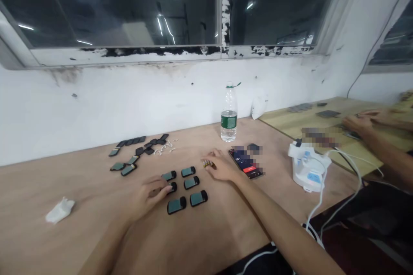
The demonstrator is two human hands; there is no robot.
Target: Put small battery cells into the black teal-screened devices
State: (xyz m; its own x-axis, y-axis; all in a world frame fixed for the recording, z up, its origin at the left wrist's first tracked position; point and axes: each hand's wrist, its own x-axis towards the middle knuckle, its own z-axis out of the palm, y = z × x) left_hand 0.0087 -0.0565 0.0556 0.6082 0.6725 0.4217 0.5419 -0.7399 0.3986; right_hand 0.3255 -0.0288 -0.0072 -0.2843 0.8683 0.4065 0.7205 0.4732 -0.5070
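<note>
My left hand [151, 192] is bent over a small black device with a grey-green face [173, 187], thumb on its near side; the fingers partly hide it. In my right hand [222, 166], closed with the fingers curled, are several small shiny cylinders that look like batteries [208, 163]. Between and below the hands lie similar flat devices, one at the front left [176, 206], another at the front right [198, 198]. More of them [188, 172] sit farther back in the same two rows.
Dark pieces [148, 146] and small white bits [163, 149] lie at the back left. A crumpled white tissue [60, 210] is far left. A water bottle [229, 120], a phone [247, 163] and a white device with cables [308, 169] stand right. Another person's hands [363, 120] work beyond.
</note>
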